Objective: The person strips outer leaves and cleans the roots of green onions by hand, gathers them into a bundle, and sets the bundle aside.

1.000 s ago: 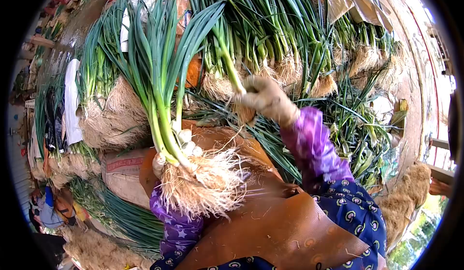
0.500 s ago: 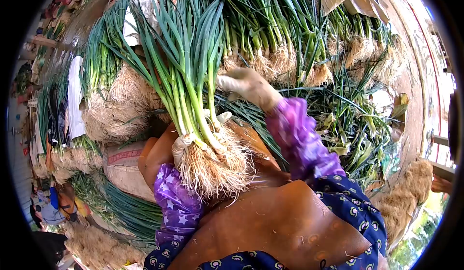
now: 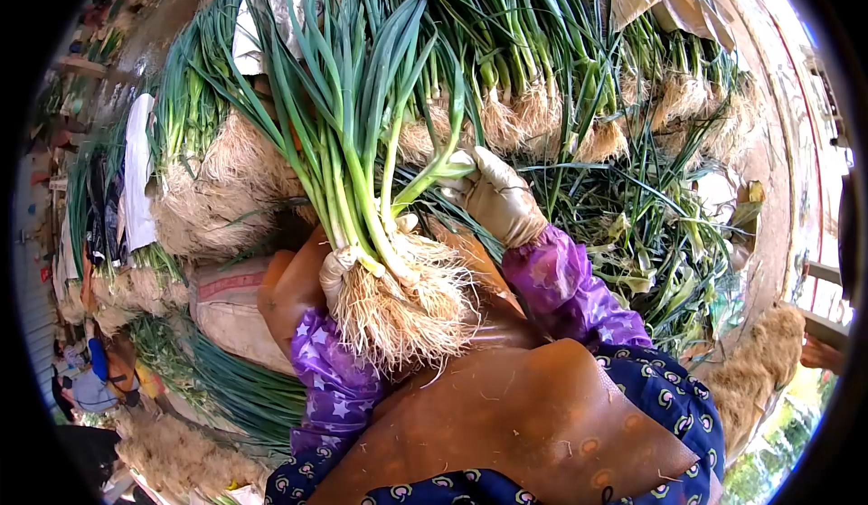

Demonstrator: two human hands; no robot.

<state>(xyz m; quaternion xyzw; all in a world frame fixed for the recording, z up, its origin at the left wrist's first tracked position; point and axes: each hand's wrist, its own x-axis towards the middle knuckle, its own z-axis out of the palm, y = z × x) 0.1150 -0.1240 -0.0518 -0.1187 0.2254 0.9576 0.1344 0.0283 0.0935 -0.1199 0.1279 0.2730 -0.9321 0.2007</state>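
Note:
My left hand point(image 3: 338, 272), in a pale glove, is closed around the lower stems of a bunch of green onions point(image 3: 348, 188). The bunch stands upright over my lap, its pale stringy roots point(image 3: 407, 311) hanging over my left wrist and its dark green leaves pointing away from me. To the right, my gloved right hand point(image 3: 502, 196) pinches an outer leaf point(image 3: 434, 172) that bends out sideways from the bunch. Its fingertips are partly hidden by the leaf. Purple star-patterned sleeves cover both forearms.
More rooted green onions point(image 3: 515, 62) lie in rows at the back. Another stack point(image 3: 240, 179) sits to the left, beside a woven sack point(image 3: 240, 311). Loose leaves point(image 3: 651, 225) are heaped at right. A brown apron point(image 3: 506, 415) covers my lap.
My right hand has moved slightly right and down, and an outer leaf is now pulled away from the bunch in its fingers. My left hand keeps its hold on the green onions.

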